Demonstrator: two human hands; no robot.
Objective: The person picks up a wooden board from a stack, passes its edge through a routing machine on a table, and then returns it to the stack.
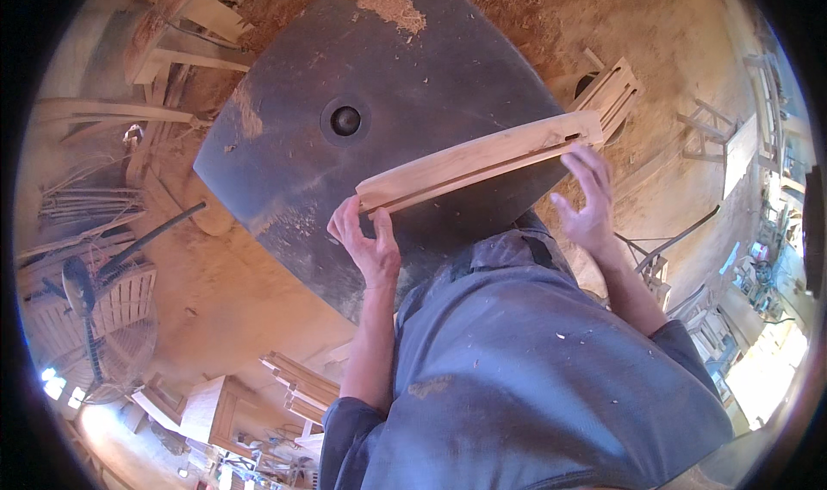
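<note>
A pale, slightly curved wooden rail (482, 158) lies slantwise over the near right part of a dark flat machine table (413, 85). A long groove runs along its near side, and a small slot shows by its right end. My left hand (370, 242) grips the left end, thumb on the near side and fingers round the end. My right hand (590, 201) is at the other end with fingers stretched and thumb apart. Its fingertips meet the rail's near edge in the picture; whether they press on it I cannot tell. A round dark spindle opening (345, 121) sits in the table beyond the rail.
Wood shavings (383, 3) lie at the table's far edge. More slotted wooden pieces (616, 98) are stacked beyond its right side. At the left stand a pedestal fan (82, 292) and curved timber (112, 111). Wooden strips (301, 387) lie behind on the left.
</note>
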